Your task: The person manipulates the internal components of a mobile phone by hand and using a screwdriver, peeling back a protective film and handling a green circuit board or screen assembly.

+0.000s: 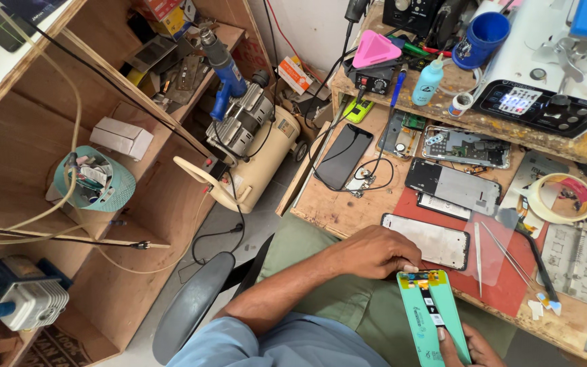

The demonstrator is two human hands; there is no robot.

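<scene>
A phone screen panel with a green film backing [424, 319] is held over my lap, just off the front edge of the workbench. My left hand [374, 251] curls over its top end, fingertips pinching the yellow strip there. Only part of my right hand [469, 348] shows at the bottom edge of the view, gripping the panel's lower end. Just beyond my left hand a phone frame with a pale screen [431, 239] lies flat on a red mat [504, 289].
Thin tweezers [505, 255] lie on the mat. Behind are a grey phone body [453, 185], an opened phone [467, 146], a black phone [343, 156], a tape roll [560, 198] and a white machine [552, 75]. A cream compressor [259, 153] and stool [195, 302] are at left.
</scene>
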